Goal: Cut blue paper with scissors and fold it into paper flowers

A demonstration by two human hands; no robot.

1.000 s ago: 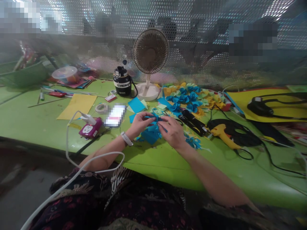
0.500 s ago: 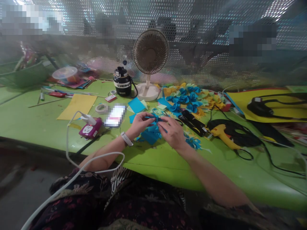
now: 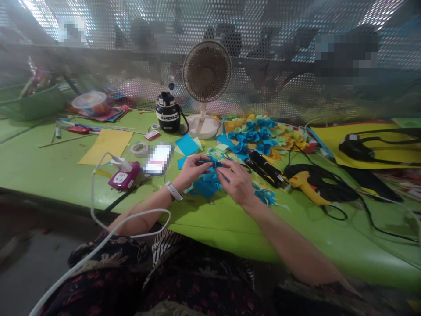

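Note:
A small piece of blue paper [image 3: 215, 164] is pinched between my two hands above the table. My left hand [image 3: 194, 170], with a white watch on its wrist, grips the paper's left side. On the other side, the fingertips of my right hand [image 3: 236, 179] are closed on it; its exact shape is partly hidden by the fingers. Below the hands lie blue paper squares [image 3: 206, 186] and scraps. Another blue square [image 3: 187, 145] rests just behind my left hand. A heap of folded blue, yellow and green paper flowers [image 3: 259, 134] sits beyond my right hand.
On the green table [image 3: 184, 217] stand a fan [image 3: 207, 72] and a black bottle [image 3: 167, 116]. A phone [image 3: 158, 159], tape roll [image 3: 139, 149] and purple power socket [image 3: 123, 176] lie left. At right are a yellow glue gun [image 3: 307, 188] and scissors [image 3: 335, 212]. A white cable [image 3: 138, 215] crosses my left forearm.
Almost nothing differs. Both hands stay in the same place, pinching the blue paper.

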